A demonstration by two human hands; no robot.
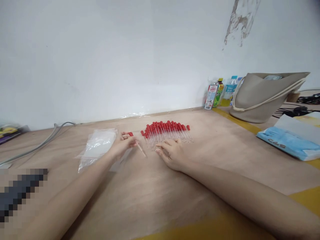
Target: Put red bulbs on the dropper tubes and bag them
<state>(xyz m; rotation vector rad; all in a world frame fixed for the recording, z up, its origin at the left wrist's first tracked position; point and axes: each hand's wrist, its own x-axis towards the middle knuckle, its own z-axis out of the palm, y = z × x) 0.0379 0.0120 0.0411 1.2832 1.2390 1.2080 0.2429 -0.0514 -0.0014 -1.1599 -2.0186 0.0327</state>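
Note:
In my left hand (pixel 123 144) is a glass dropper (pixel 141 149) with a red rubber bulb, its clear tube slanting down to the right. A wide heap of similar red-bulbed droppers (pixel 165 128) lies on the brown-covered table, bulbs toward the wall and tubes toward me. My right hand (pixel 172 155) rests at the near ends of the tubes, thumb and fingers apart, and nothing shows in its grasp. Whether its fingertips touch the tubes, I cannot tell. Clear plastic bags (pixel 100 143) lie flat beside my left hand, partly behind my forearm.
Grey cables (pixel 37 146) run along the left. At the back right stand several drink bottles (pixel 211 95) and a grey bag (pixel 260 96) with a cord. A blue tissue pack (pixel 285 141) lies at the right. A white wall (pixel 125 60) borders the table's far edge.

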